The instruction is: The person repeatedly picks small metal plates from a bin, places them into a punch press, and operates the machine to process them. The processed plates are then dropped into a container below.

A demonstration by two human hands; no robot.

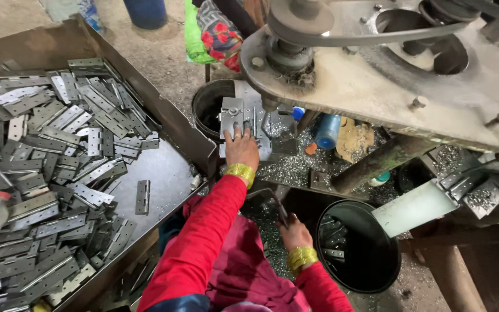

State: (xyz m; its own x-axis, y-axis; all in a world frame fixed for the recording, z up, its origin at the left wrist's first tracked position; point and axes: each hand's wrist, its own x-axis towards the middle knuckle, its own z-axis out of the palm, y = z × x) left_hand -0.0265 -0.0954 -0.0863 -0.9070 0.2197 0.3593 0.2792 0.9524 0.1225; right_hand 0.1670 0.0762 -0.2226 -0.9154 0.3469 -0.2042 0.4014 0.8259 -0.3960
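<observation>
The left hand [242, 149] is extended forward, palm down, with fingers spread flat on a hinge [237, 115] seated on the machine bed [295, 167] under the drill head [289, 55]; it presses rather than grips. The right hand [294, 232] is lower and nearer the body, closed around a dark lever [275, 203] (its far end cannot be traced). Both wrists carry gold bangles over red sleeves. The hinge lies just beside a black bin [210, 104] and under the overhanging pulley plate [388, 86], leaving little room above. A second black bucket [359, 245], holding a few hinges, stands just right of the right hand. To the left, a metal tray [168, 173] holds a large pile of hinges [47, 167], with bare tray floor near its right edge. Metal swarf covers the bed and floor.
</observation>
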